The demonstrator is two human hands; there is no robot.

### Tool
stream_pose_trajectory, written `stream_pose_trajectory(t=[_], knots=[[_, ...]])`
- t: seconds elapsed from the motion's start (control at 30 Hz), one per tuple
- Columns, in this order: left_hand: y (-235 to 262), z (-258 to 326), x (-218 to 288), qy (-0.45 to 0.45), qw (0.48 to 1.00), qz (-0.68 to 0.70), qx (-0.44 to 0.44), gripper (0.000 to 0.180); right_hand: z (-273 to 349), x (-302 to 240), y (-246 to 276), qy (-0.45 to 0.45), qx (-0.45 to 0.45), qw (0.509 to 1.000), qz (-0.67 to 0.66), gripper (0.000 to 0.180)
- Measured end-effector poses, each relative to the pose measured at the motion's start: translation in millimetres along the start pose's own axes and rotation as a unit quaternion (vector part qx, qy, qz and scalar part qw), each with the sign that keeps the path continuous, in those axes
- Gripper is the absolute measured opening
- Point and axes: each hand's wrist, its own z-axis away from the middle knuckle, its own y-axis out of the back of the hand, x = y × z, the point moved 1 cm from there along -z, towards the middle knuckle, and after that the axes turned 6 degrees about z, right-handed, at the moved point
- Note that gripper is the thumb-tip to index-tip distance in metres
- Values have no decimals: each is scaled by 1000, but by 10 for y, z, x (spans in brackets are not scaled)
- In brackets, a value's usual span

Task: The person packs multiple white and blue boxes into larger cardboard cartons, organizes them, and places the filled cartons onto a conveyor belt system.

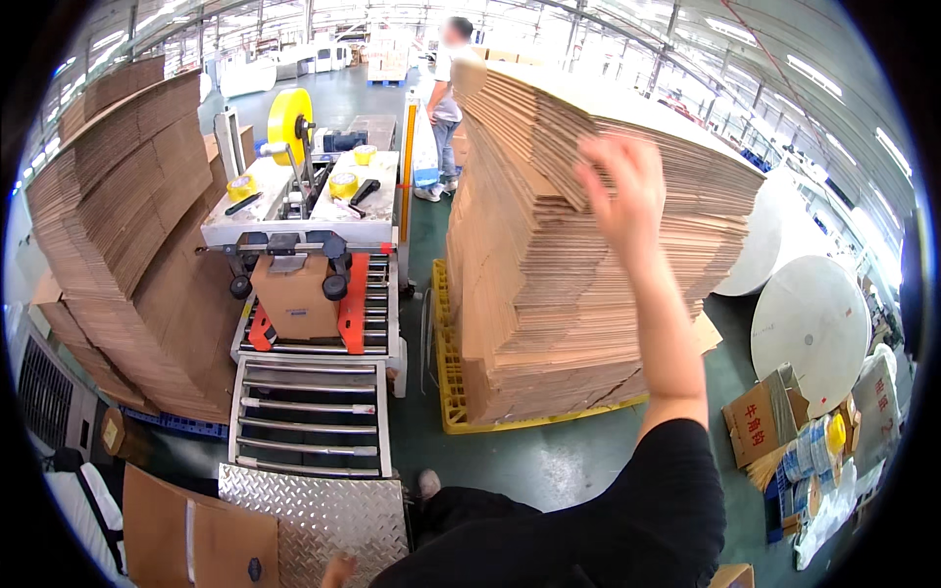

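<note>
My right hand point(625, 186) is raised in front of the upper side of a tall stack of flattened cardboard boxes point(578, 294). Its fingers are loosely bent and apart, somewhat blurred, with nothing visible in them; whether they touch the sheet edges I cannot tell. Low in the view, my left hand point(338, 569) shows only in part over a diamond-plate metal sheet point(323, 500). Its fingers are too blurred to read. Just left of it stands a brown carton point(206, 534). Another carton point(296, 299) sits inside the taping machine point(304, 225), between orange side guides.
A roller conveyor point(309, 416) joins the plate to the machine, with yellow tape rolls on top. More flattened boxes point(137, 216) rise at left. A yellow pallet point(453, 392) bears the right stack. A person point(446, 108) stands beyond; white paper rolls point(812, 328) are at right.
</note>
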Motion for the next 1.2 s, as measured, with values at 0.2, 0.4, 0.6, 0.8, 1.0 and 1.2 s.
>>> stream_pose_trajectory(t=[0.2,0.4,0.6,0.8,1.0,1.2], knots=[[238,192,826,-80,984,140,74,46,-322,678,-15,77,-250,964,-47,24],[-546,243,511,-114,950,288,35,39,114,1145,466,-23,-148,989,9,26],[-443,272,218,-191,974,118,31,30,82,1343,560,-133,-102,986,25,28],[1143,1141,1784,-237,919,165,269,27,19,-1039,665,159,128,979,12,7],[1897,2973,3607,-451,651,-103,602,56,261,-2153,1113,221,12,963,-152,20],[2210,3370,3606,-243,768,-88,587,36,215,-3444,1004,267,-14,821,-504,12]])
